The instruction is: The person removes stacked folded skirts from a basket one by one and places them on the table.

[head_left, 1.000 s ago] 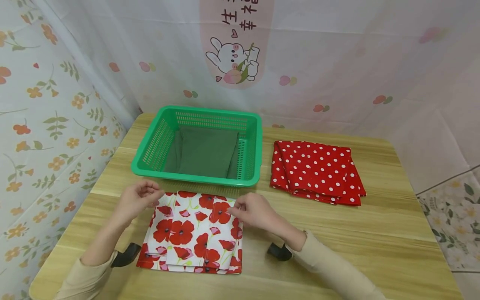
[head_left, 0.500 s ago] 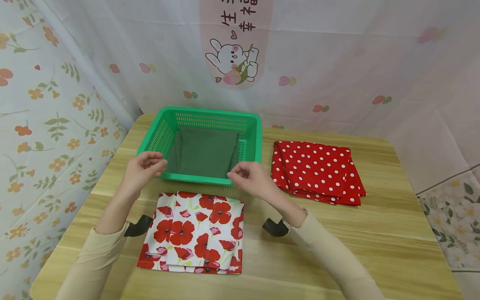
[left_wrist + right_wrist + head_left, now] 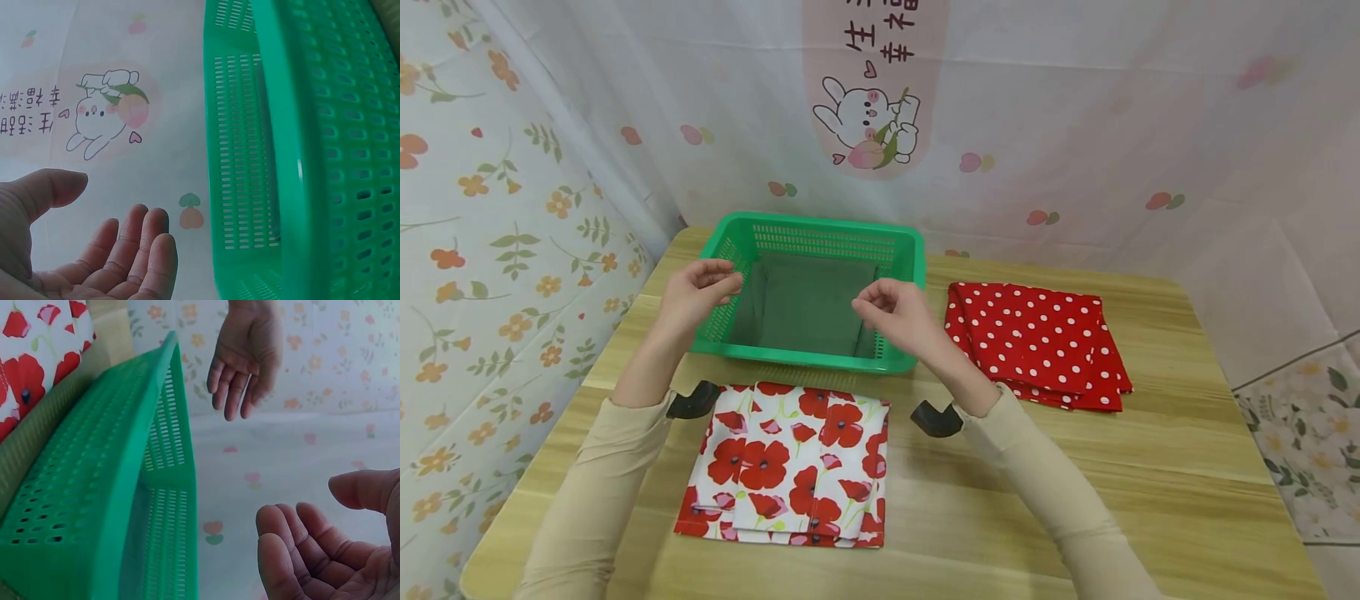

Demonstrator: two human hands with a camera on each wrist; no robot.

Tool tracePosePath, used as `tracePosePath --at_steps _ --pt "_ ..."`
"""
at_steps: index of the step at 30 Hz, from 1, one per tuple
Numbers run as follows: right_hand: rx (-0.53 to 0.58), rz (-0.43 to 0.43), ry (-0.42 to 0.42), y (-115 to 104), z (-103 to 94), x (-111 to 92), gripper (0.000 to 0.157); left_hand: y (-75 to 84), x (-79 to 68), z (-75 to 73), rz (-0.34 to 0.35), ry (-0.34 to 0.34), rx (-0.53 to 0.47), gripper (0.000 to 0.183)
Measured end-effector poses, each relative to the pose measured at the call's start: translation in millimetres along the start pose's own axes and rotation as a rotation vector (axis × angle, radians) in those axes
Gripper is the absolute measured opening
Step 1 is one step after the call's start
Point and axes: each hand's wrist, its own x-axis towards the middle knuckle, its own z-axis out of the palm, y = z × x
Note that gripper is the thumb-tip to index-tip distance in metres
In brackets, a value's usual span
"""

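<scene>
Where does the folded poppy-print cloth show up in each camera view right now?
Head: low in the picture, left of centre, the poppy-print cloth lies just below the green basket.
Left wrist: not in this picture.
Right wrist: upper left corner, cut off by the frame edge, left of the basket.
Shared landmark: the green basket, seen in all three views, on the right side of the left wrist picture.

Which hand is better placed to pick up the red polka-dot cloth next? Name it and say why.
Probably the right hand: empty, near the right end of the green basket, closer to the red polka-dot cloth. The left hand, also empty, is at the basket's left end.
</scene>
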Motion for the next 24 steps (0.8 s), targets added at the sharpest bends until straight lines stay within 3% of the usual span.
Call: tracePosePath --at_steps 10,24 --pt "0.018 0.015 0.054 -1.9 1.4 17.0 0.014 3.8 14.8 -0.3 -0.027 0.011 -0.036 0.038" --pt "0.059 0.067 0.119 -1.3 0.0 38.3 0.016 7.6 40.3 5.2 -0.079 0.003 0.004 0.050"
